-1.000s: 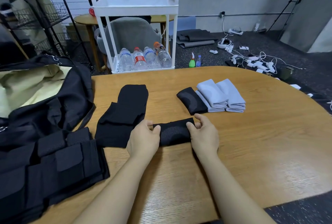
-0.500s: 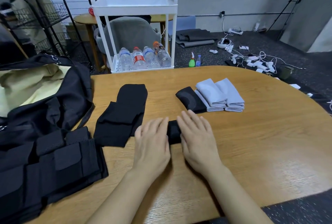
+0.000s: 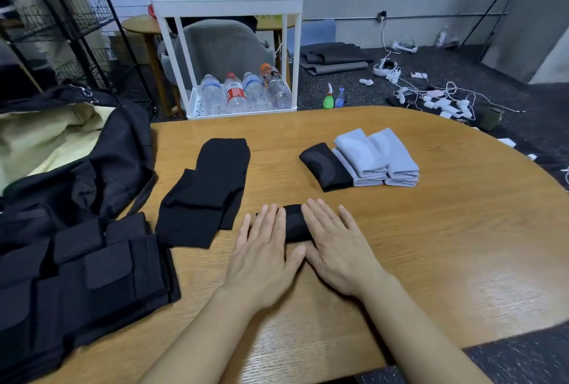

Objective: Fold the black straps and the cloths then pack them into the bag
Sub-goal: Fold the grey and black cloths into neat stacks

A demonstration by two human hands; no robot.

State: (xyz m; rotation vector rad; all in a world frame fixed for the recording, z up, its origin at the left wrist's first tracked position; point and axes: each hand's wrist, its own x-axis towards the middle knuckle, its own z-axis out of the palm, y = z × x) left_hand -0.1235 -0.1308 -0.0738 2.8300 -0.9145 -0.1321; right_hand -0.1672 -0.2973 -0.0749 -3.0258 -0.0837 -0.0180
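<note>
A folded black cloth (image 3: pixel 295 222) lies on the wooden table (image 3: pixel 431 229) in front of me. My left hand (image 3: pixel 261 255) and my right hand (image 3: pixel 337 248) lie flat on it, side by side, fingers straight, pressing it down; only its middle shows between them. To the left lie two unfolded black cloths (image 3: pixel 206 192), overlapping. Further back on the right sit a folded black cloth (image 3: pixel 326 166) and two folded grey cloths (image 3: pixel 377 157). The open black bag (image 3: pixel 77 149) with a cream lining stands at the left edge. Black straps (image 3: pixel 77 279) lie piled in front of it.
A white trolley (image 3: pixel 224 1) holding several water bottles (image 3: pixel 243 94) stands just beyond the table's far edge. A black wire rack (image 3: pixel 61 23) stands at the back left. Cables and devices (image 3: pixel 431 97) litter the floor at the back right.
One second ago both hands pinched the ends of the longer black cloth. It is folded shorter now, and both hands lie flat on top of it.
</note>
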